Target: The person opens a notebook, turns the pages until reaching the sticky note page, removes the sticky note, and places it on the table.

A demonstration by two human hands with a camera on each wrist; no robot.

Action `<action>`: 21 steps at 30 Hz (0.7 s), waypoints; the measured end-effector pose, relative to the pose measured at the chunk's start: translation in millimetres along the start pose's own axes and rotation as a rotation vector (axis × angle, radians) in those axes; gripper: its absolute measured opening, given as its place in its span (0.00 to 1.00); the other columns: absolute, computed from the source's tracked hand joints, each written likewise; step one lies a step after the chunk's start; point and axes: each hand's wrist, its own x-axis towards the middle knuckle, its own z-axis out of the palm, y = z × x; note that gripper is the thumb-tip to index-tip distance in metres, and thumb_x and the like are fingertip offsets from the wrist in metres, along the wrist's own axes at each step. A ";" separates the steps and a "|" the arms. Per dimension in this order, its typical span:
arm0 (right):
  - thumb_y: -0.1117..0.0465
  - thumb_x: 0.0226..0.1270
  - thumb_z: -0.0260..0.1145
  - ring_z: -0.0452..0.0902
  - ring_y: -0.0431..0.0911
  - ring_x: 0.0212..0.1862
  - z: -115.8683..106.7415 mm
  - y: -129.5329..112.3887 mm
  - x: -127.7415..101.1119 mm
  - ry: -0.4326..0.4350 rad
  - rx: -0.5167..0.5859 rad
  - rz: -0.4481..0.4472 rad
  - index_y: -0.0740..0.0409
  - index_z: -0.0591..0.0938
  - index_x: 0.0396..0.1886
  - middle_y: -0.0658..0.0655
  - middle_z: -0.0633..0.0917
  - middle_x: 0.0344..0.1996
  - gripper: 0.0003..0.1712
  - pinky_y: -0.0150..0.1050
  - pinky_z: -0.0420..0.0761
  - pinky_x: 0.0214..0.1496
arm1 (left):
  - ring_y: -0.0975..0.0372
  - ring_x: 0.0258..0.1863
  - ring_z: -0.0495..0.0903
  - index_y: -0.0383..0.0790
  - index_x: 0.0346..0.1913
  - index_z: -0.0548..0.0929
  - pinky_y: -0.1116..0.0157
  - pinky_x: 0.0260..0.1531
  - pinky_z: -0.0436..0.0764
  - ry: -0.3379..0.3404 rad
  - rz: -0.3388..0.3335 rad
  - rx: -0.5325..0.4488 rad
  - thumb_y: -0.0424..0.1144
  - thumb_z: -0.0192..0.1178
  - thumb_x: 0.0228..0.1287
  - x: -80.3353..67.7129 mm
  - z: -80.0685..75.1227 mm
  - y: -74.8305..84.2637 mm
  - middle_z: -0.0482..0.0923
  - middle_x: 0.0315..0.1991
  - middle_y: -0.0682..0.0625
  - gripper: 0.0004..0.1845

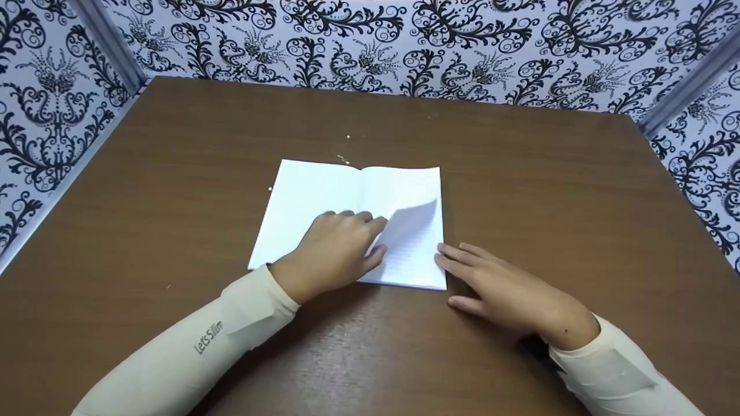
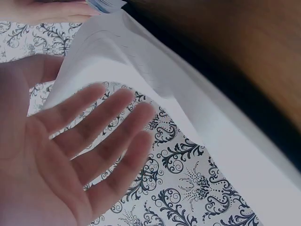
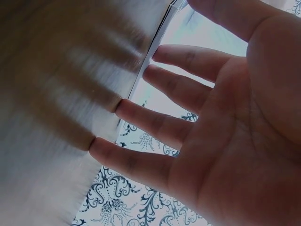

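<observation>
At the lower right of the frame, the right hand (image 1: 509, 292) lies flat on the brown wooden surface (image 1: 173, 190), straight fingers (image 1: 457, 254) touching the open white lined notebook (image 1: 324, 196) at centre. The left hand (image 1: 329, 254) rests on it, fingers (image 1: 364, 218) lifting a curling page (image 1: 413, 231). Patterned black-and-white walls (image 1: 404, 40) stand behind.

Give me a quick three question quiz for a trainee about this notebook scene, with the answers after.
1. True or false: the notebook lies closed on the table.
2. Which hand is on the lifted page: A the left hand, B the right hand?
3. Where do the right hand's fingertips rest?

Key: 1 false, it lies open. 2 A, its fingers lie on the curling page. 3 At the notebook's right edge, fingers straight, palm on the table.
</observation>
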 end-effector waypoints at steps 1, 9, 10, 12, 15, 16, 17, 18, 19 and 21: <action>0.52 0.72 0.64 0.59 0.67 0.74 0.0 0.0 0.0 0.001 0.001 0.000 0.59 0.67 0.74 0.62 0.65 0.75 0.35 0.62 0.63 0.72 | 0.56 0.26 0.84 0.38 0.48 0.85 0.56 0.24 0.81 0.019 -0.006 -0.006 0.46 0.62 0.67 0.6 -0.3 -0.2 0.87 0.32 0.47 0.15; 0.52 0.72 0.64 0.59 0.66 0.74 -0.1 1.4 -0.4 0.012 0.000 -0.017 0.60 0.67 0.74 0.62 0.66 0.75 0.35 0.61 0.62 0.73 | 0.57 0.24 0.83 0.41 0.58 0.80 0.56 0.25 0.81 0.204 -0.041 -0.083 0.40 0.63 0.65 2.8 -7.7 -2.1 0.87 0.32 0.48 0.19; 0.53 0.72 0.64 0.60 0.67 0.74 0.1 1.8 -0.4 0.015 0.002 -0.019 0.60 0.67 0.74 0.62 0.66 0.75 0.35 0.61 0.62 0.73 | 0.57 0.24 0.83 0.41 0.59 0.80 0.57 0.25 0.81 0.226 -0.044 -0.086 0.39 0.63 0.64 2.8 -8.7 -2.6 0.87 0.32 0.48 0.20; 0.53 0.72 0.64 0.60 0.67 0.74 0.5 2.3 0.0 0.017 0.001 -0.024 0.60 0.67 0.74 0.62 0.66 0.75 0.35 0.62 0.63 0.72 | 0.58 0.23 0.83 0.40 0.60 0.79 0.58 0.24 0.80 0.264 -0.047 -0.089 0.38 0.63 0.64 2.5 -10.2 -3.9 0.87 0.31 0.49 0.22; 0.53 0.72 0.64 0.60 0.67 0.74 1.5 3.1 1.0 0.023 -0.002 -0.030 0.61 0.68 0.74 0.63 0.66 0.75 0.35 0.62 0.63 0.72 | 0.58 0.21 0.82 0.41 0.63 0.77 0.58 0.23 0.80 0.313 -0.053 -0.091 0.37 0.63 0.63 0.4 -12.1 -7.4 0.87 0.32 0.51 0.24; 0.53 0.71 0.65 0.61 0.67 0.74 1.7 3.2 1.2 0.024 -0.006 -0.029 0.60 0.68 0.74 0.63 0.66 0.75 0.35 0.62 0.63 0.72 | 0.58 0.21 0.82 0.42 0.64 0.76 0.58 0.23 0.79 0.326 -0.055 -0.091 0.37 0.63 0.63 -0.7 -12.4 -9.0 0.87 0.32 0.51 0.25; 0.54 0.71 0.65 0.61 0.67 0.73 1.8 3.3 1.3 0.025 -0.009 -0.028 0.61 0.68 0.74 0.63 0.66 0.75 0.35 0.61 0.64 0.72 | 0.58 0.20 0.81 0.42 0.64 0.75 0.58 0.22 0.79 0.339 -0.059 -0.091 0.36 0.63 0.63 -2.0 -12.7 -10.6 0.87 0.32 0.52 0.26; 0.54 0.71 0.65 0.61 0.67 0.73 1.9 3.5 1.3 0.027 -0.014 -0.026 0.61 0.68 0.73 0.63 0.67 0.74 0.35 0.61 0.64 0.72 | 0.58 0.19 0.80 0.43 0.65 0.74 0.58 0.22 0.78 0.350 -0.062 -0.089 0.36 0.63 0.62 -3.3 -13.2 -12.2 0.86 0.32 0.52 0.27; 0.54 0.71 0.65 0.61 0.67 0.73 2.3 3.5 1.6 0.030 -0.019 -0.025 0.61 0.68 0.73 0.63 0.67 0.74 0.35 0.61 0.64 0.72 | 0.58 0.18 0.80 0.43 0.66 0.74 0.58 0.21 0.78 0.362 -0.065 -0.084 0.36 0.63 0.62 -5.1 -13.4 -14.2 0.86 0.32 0.52 0.28; 0.54 0.71 0.65 0.61 0.67 0.73 2.7 3.4 1.9 0.031 -0.026 -0.023 0.60 0.68 0.73 0.63 0.67 0.74 0.35 0.61 0.64 0.72 | 0.58 0.16 0.78 0.42 0.68 0.72 0.58 0.20 0.76 0.376 -0.067 -0.076 0.35 0.63 0.61 -8.6 -14.1 -17.8 0.85 0.30 0.51 0.30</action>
